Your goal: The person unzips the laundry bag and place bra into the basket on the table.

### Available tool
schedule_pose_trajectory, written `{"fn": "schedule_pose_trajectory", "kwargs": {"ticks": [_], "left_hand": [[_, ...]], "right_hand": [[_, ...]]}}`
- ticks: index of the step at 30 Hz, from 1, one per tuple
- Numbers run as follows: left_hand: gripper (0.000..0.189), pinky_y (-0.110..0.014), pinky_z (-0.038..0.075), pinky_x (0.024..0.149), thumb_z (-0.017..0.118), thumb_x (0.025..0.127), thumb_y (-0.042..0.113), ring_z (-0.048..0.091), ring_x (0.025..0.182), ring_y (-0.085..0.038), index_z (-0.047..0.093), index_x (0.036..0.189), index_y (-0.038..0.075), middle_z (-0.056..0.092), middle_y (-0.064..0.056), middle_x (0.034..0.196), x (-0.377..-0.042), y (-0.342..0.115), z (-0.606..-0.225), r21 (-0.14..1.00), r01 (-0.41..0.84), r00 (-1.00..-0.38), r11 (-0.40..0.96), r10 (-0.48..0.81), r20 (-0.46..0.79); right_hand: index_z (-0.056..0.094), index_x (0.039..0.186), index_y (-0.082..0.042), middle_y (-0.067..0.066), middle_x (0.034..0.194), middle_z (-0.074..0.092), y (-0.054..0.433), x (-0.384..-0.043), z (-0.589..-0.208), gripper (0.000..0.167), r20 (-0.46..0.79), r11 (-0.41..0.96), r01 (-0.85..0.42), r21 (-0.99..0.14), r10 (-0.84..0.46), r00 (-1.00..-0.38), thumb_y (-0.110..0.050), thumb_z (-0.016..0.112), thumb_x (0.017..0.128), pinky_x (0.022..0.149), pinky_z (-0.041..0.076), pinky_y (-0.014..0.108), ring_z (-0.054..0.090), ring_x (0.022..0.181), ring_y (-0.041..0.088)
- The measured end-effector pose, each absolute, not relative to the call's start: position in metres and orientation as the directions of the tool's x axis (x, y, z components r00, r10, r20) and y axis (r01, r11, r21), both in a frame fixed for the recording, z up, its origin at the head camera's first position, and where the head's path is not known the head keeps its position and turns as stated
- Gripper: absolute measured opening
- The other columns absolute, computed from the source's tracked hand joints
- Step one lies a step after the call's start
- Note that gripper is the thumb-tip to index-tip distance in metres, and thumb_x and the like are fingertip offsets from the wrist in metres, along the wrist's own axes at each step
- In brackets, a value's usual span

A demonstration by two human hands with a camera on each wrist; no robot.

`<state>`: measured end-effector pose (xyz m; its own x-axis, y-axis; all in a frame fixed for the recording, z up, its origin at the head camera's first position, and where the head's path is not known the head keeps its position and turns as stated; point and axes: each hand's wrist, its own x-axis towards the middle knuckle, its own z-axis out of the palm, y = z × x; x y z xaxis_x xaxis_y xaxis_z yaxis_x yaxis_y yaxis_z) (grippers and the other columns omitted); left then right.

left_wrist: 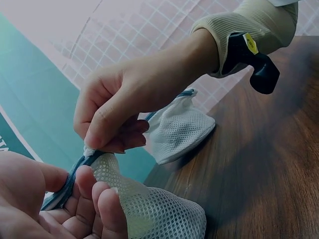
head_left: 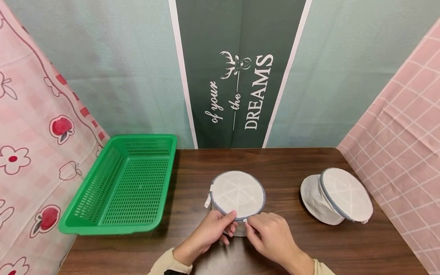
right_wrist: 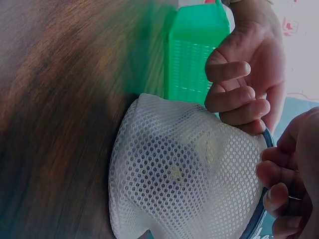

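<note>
A round white mesh laundry bag [head_left: 238, 193] with a grey-blue zipper rim stands on the table at the middle front. My left hand [head_left: 217, 228] grips its near rim, thumb on top and fingers curled beneath. Just to the right, my right hand [head_left: 271, 235] pinches the small white zipper pull at the rim. The left wrist view shows the right fingertips [left_wrist: 97, 142] at the zipper end, close beside the left hand [left_wrist: 75, 199]. Through the mesh of the bag [right_wrist: 169, 164], the right wrist view shows something dark with yellowish spots inside.
A second white mesh bag [head_left: 347, 194] stands at the right, its round lid tilted. A green plastic basket [head_left: 168, 179] with slotted walls sits at the left of the brown wooden table [head_left: 282, 168]. Fabric curtains [head_left: 137, 76] hang behind and at both sides.
</note>
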<state>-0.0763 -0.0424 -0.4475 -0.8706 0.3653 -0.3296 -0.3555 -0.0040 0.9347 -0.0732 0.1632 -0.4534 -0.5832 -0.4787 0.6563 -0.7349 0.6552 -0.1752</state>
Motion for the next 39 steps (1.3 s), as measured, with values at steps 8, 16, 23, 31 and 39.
{"fn": "schedule_pose_trajectory", "kwargs": {"ticks": [8, 16, 23, 31, 39], "left_hand": [[0.041, -0.015, 0.046, 0.043, 0.056, 0.105, 0.028, 0.053, 0.057, -0.004, 0.066, 0.09, -0.009, 0.058, 0.005, 0.065, -0.078, -0.044, -0.446, 0.943, -0.333, -0.875, 0.001, 0.372, -0.309], [0.039, -0.016, 0.046, 0.043, 0.057, 0.105, 0.027, 0.053, 0.057, -0.006, 0.066, 0.09, -0.008, 0.057, 0.005, 0.065, -0.079, -0.044, -0.446, 0.948, -0.317, -0.874, 0.019, 0.383, -0.3], [0.04, -0.016, 0.045, 0.042, 0.057, 0.105, 0.026, 0.053, 0.057, -0.005, 0.066, 0.09, -0.01, 0.057, 0.005, 0.065, -0.079, -0.044, -0.445, 0.95, -0.312, -0.873, 0.024, 0.388, -0.297], [0.04, -0.016, 0.045, 0.043, 0.057, 0.105, 0.025, 0.053, 0.057, -0.005, 0.066, 0.091, -0.011, 0.057, 0.005, 0.064, -0.078, -0.044, -0.446, 0.951, -0.308, -0.873, 0.029, 0.388, -0.295], [0.041, -0.016, 0.044, 0.043, 0.057, 0.105, 0.025, 0.052, 0.056, -0.004, 0.067, 0.091, -0.012, 0.057, 0.005, 0.064, -0.078, -0.045, -0.446, 0.953, -0.302, -0.873, 0.037, 0.39, -0.292]], "right_hand": [[0.046, 0.066, -0.024, -0.017, 0.06, 0.032, 0.167, -0.076, -0.453, 0.025, 0.655, 0.67, -0.726, -0.157, -0.479, -0.584, -0.021, 0.056, 0.089, 0.049, 0.025, 0.016, 0.03, 0.054, -0.001], [0.046, 0.065, -0.025, -0.018, 0.06, 0.032, 0.17, -0.078, -0.451, 0.025, 0.657, 0.677, -0.722, -0.141, -0.482, -0.58, -0.022, 0.056, 0.088, 0.049, 0.024, 0.016, 0.03, 0.054, -0.001], [0.044, 0.065, -0.025, -0.018, 0.06, 0.032, 0.171, -0.079, -0.451, 0.026, 0.671, 0.676, -0.725, -0.127, -0.48, -0.565, -0.022, 0.056, 0.088, 0.048, 0.023, 0.016, 0.028, 0.053, -0.001], [0.046, 0.065, -0.026, -0.018, 0.06, 0.033, 0.174, -0.079, -0.452, 0.025, 0.672, 0.681, -0.72, -0.131, -0.473, -0.569, -0.023, 0.057, 0.088, 0.049, 0.025, 0.016, 0.031, 0.054, -0.001], [0.043, 0.064, -0.027, -0.018, 0.059, 0.033, 0.178, -0.081, -0.452, 0.029, 0.676, 0.689, -0.714, -0.123, -0.469, -0.569, -0.025, 0.057, 0.09, 0.048, 0.025, 0.017, 0.031, 0.053, -0.001]]}}
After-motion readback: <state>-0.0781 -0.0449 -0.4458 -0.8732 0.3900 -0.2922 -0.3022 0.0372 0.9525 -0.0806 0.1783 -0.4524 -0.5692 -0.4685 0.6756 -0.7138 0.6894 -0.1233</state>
